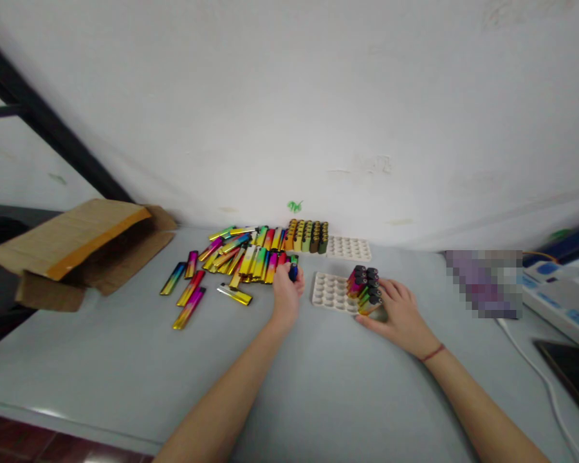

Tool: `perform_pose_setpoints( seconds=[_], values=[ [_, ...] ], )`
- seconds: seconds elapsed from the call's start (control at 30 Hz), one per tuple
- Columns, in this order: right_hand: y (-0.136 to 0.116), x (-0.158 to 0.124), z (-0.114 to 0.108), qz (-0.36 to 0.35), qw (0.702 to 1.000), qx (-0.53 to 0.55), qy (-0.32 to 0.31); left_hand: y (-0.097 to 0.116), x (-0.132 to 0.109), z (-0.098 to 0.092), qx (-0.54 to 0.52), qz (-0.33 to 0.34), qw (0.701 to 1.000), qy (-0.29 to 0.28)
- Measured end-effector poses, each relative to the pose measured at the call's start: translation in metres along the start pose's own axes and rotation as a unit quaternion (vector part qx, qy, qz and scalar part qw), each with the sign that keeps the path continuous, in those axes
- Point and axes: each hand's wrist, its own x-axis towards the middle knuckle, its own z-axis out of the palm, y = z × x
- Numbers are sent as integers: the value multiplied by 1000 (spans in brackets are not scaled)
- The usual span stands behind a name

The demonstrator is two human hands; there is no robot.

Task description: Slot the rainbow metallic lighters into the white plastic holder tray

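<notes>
My left hand is closed round a lighter, whose dark blue end shows at the fingers. It is just right of a pile of shiny rainbow-coloured lighters. My right hand lies at the right end of a white tray with round hollows, thumb and fingers spread about that end. Upright lighters with black tops stand in the tray's right-hand rows, next to my right hand. Whether its fingers press on them cannot be made out.
Behind stands a block of upright lighters with gold tops, beside a second white tray. An open cardboard box lies at the left. At the right are a power strip, a white cable and a dark phone-like slab.
</notes>
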Motion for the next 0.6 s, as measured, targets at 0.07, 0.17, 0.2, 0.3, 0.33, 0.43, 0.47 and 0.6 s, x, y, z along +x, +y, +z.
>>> perform_pose_setpoints(
  seconds=[0.07, 0.17, 0.2, 0.3, 0.33, 0.43, 0.47, 0.6],
  values=[
    [0, 0, 0, -1, 1000, 1, 3, -1, 1, 0, 1, 0, 1000, 7],
    [0, 0, 0, -2, 1000, 2, 5, -3, 1, 0, -3, 1, 1000, 18],
    [0, 0, 0, -3, 1000, 2, 4, -4, 1, 0, -5, -1, 1000, 22],
    [1, 0, 1, -3, 1000, 0, 3, -4, 0, 0, -8, -13, 999, 31],
    [1, 0, 1, -2, 1000, 0, 3, -4, 0, 0, -7, -16, 999, 31],
    [1, 0, 1, -2, 1000, 1, 2, -4, 1, -1, -3, -16, 1000, 22],
    [1, 0, 1, -3, 1000, 1, 1, -3, 1, -1, -2, -14, 1000, 19],
    [0, 0, 0, -4, 1000, 0, -2, -2, 2, -1, 3, -10, 1000, 16]
  ],
)
